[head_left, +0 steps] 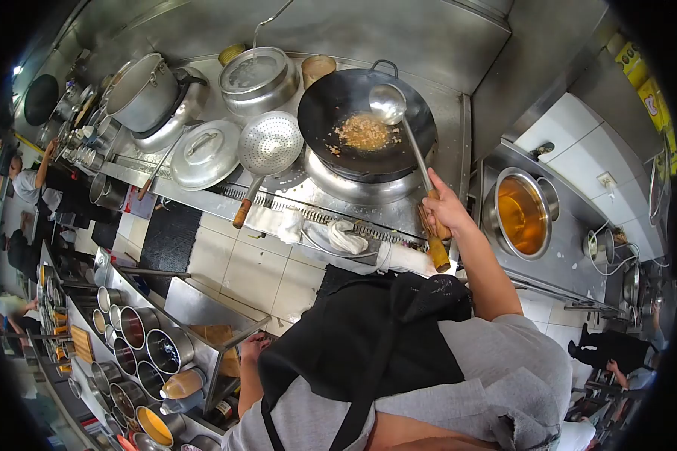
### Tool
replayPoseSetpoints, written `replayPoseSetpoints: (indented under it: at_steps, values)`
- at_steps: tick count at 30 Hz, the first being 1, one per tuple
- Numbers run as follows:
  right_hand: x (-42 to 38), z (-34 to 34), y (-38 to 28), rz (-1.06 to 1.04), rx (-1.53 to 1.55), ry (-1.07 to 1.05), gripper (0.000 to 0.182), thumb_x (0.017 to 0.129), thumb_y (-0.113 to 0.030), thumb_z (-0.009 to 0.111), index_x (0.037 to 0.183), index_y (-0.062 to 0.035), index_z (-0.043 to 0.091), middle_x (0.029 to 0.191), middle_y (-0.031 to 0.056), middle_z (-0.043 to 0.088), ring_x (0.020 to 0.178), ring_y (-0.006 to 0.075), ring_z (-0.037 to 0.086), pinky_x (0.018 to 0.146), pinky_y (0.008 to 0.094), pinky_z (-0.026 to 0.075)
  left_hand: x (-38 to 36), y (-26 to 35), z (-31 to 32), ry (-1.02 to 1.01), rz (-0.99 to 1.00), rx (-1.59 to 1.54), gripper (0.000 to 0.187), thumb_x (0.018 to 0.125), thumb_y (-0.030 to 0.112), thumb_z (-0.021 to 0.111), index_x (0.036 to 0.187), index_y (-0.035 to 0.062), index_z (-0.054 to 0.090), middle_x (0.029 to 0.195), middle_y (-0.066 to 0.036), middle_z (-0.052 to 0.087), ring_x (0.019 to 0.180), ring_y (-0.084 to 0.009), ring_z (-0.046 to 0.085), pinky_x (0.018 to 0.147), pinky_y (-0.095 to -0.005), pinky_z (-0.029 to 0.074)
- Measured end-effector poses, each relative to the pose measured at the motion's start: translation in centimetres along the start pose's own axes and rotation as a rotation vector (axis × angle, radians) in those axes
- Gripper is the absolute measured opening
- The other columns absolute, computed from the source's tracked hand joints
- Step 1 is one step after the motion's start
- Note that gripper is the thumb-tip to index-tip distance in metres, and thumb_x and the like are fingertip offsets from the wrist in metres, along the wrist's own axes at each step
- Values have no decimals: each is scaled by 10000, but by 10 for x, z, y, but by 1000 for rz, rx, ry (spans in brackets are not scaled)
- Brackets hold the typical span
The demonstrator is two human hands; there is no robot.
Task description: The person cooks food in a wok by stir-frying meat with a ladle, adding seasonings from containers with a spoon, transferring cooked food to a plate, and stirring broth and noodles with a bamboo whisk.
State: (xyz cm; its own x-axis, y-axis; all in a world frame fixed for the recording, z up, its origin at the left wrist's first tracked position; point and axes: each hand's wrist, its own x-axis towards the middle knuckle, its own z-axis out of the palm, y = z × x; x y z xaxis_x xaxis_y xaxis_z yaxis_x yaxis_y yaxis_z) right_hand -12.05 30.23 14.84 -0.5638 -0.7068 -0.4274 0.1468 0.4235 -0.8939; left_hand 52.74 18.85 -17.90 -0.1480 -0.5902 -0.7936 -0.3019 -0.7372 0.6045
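Note:
A black wok (316,113) sits on the stove with chopped, browned food (365,131) in its middle. My right hand (445,204) is closed round the long handle of a metal ladle (387,104), whose bowl rests over the wok beside the food. Just below that hand is a yellow-brown wooden handle (438,254). My left hand (254,346) is low at my side, near the edge of the metal counter with the pots; its fingers look curled, and what they hold, if anything, is too small to make out.
Left of the wok lie a perforated strainer (271,143), a domed lid (205,154) and a large pot (139,94). A bowl of amber liquid (520,214) stands at the right. White cloths (346,237) lie along the stove's front. Other people stand far left and right.

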Motion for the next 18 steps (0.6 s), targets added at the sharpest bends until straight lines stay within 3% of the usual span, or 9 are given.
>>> replayPoseSetpoints:
  at_steps: [3,7,8,11,14,16,18]
  values:
    - [4,-8,10,4,-46,64,847,849,32,522,1553,-224,126,632,18,466,453,111,453,417,265,398,0,9,5,-22,-17,-20,413,780,-182,371,1112,-97,600,1022,-184,644,844,-291,686,791,-374,588]
    - [20,-28,21,34,-36,10,855,844,49,505,1556,-204,105,622,31,470,452,125,458,419,289,398,63,-52,-27,-93,-22,-125,392,776,-191,356,1080,-116,591,1036,-205,634,857,-313,686,821,-399,592]
    - [17,-27,17,31,-38,13,855,844,49,505,1556,-204,105,622,31,470,452,125,458,419,289,398,65,-54,-25,-70,63,-86,375,781,-188,356,1058,-114,597,1016,-212,638,860,-317,686,820,-398,593]
    - [-1,-13,9,-11,-100,40,858,842,45,507,1556,-203,102,623,31,474,462,130,467,428,290,401,50,-32,-18,-35,-57,-119,350,794,-180,350,1025,-113,605,969,-212,651,849,-310,685,827,-394,591]
    - [-5,-10,15,21,-13,56,853,843,45,512,1555,-198,110,632,31,475,470,132,471,435,287,404,69,-43,-21,-46,29,-108,345,816,-153,343,1046,-102,594,945,-206,666,822,-298,687,788,-386,593]
    - [7,-16,27,73,152,3,830,851,35,514,1552,-201,137,645,32,480,453,119,454,422,266,394,53,-16,-9,-45,-12,-12,370,813,-141,348,1077,-61,593,942,-199,674,795,-278,689,739,-364,590]
    - [2,-15,22,40,21,9,834,855,33,516,1553,-207,130,647,30,484,453,116,458,421,263,394,-4,46,22,-56,-53,91,398,810,-129,353,1108,-19,593,939,-193,683,768,-258,692,689,-343,586]
